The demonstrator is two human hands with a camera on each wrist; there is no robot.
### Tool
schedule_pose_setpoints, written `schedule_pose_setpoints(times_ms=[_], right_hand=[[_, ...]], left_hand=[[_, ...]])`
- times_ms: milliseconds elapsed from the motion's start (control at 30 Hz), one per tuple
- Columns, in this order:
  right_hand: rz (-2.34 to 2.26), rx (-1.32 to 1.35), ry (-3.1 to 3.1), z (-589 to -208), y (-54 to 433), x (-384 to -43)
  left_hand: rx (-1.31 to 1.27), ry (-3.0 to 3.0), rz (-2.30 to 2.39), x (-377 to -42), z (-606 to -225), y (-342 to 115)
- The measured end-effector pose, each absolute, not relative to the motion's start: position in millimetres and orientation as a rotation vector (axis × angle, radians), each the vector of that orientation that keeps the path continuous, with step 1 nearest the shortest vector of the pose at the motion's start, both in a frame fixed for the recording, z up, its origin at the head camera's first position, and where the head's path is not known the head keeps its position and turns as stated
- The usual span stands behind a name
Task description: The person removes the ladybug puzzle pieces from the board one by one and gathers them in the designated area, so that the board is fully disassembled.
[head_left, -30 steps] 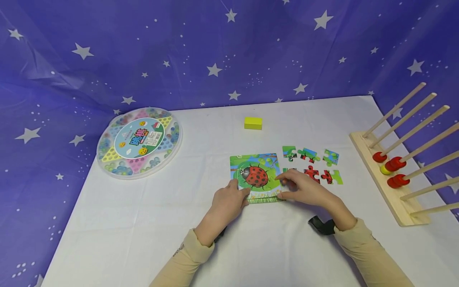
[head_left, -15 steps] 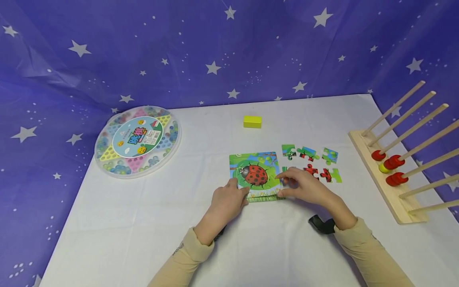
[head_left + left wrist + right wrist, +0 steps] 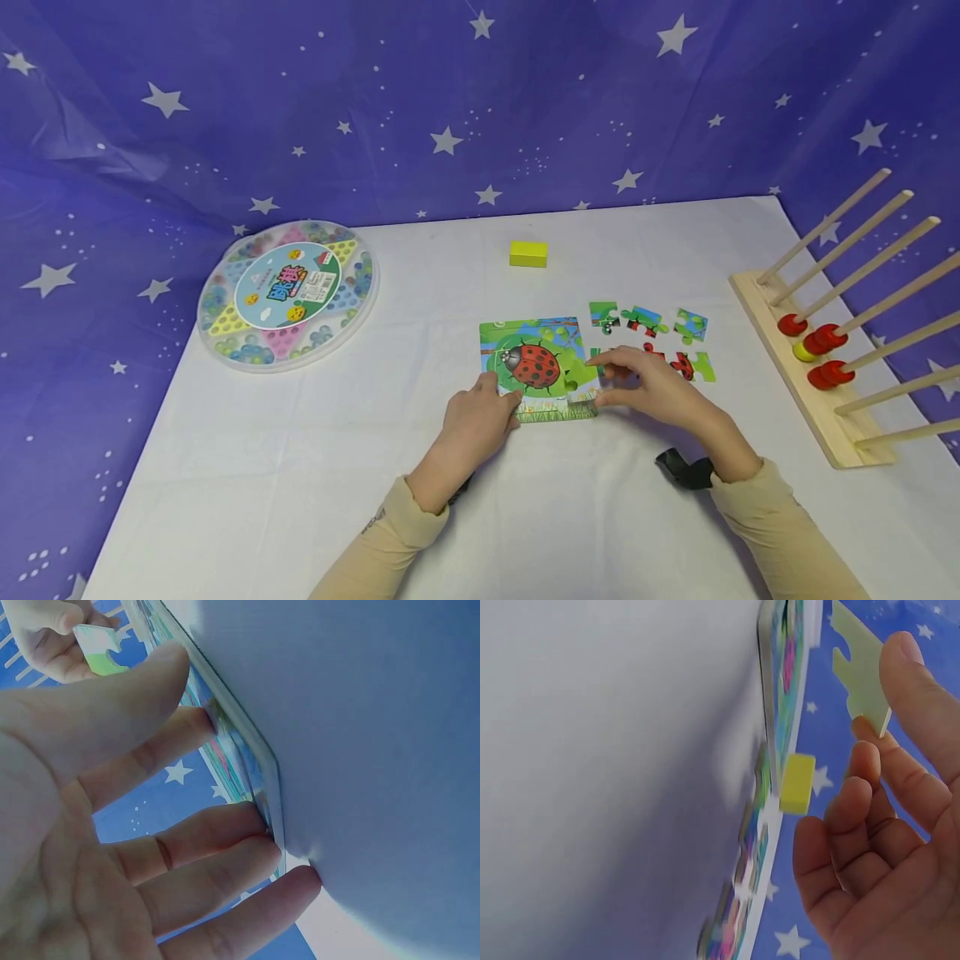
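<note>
A square ladybug jigsaw puzzle [image 3: 532, 333] lies in its tray on the white table. My left hand [image 3: 477, 421] is at its lower left corner; in the left wrist view the extended fingers [image 3: 217, 832] touch the puzzle's edge, with the thumb beside it. My right hand [image 3: 652, 387] pinches a green corner puzzle piece [image 3: 583, 390] between thumb and fingers. That piece overlaps the puzzle's lower right in the head view and looks tilted, its pale back [image 3: 866, 675] showing in the right wrist view. The other right fingers curl loosely underneath.
Several loose puzzle pieces [image 3: 691, 326] lie right of the puzzle, some partly behind my right hand. A yellow block [image 3: 528, 254] sits further back. A round Chinese checkers box [image 3: 288, 296] stands left; a wooden peg rack [image 3: 795, 367] with red and yellow beads stands right.
My right hand has shifted slightly right with the pinched puzzle piece, which has come away from the ladybug picture and tilted. The left hand has stayed at its corner.
</note>
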State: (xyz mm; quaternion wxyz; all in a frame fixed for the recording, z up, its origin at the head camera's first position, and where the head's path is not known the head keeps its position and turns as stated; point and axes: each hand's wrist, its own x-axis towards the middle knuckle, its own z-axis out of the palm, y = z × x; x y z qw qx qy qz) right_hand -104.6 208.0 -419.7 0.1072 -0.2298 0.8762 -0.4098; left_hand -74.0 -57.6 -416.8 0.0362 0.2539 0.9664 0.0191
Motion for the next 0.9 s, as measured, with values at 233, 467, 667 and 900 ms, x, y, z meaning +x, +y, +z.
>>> schedule_pose_setpoints(times_ms=[233,467,667,900], right_hand=[[-1.191,-0.625,2.637,-419,241,-93],[-1.086,-0.385,2.689,-416,281,-72],[-1.082,-0.312,2.697,-419,306,-57],[-1.116,-0.291,2.710,-428,323,-47]], left_hand=[[0.796,2.976,0.058,-74,-418,-58],[0.796,2.959,0.045,-75,-417,-59],[0.798,2.962,0.039,-75,-418,-59],[0.797,2.955,0.047,-74,-418,-58]])
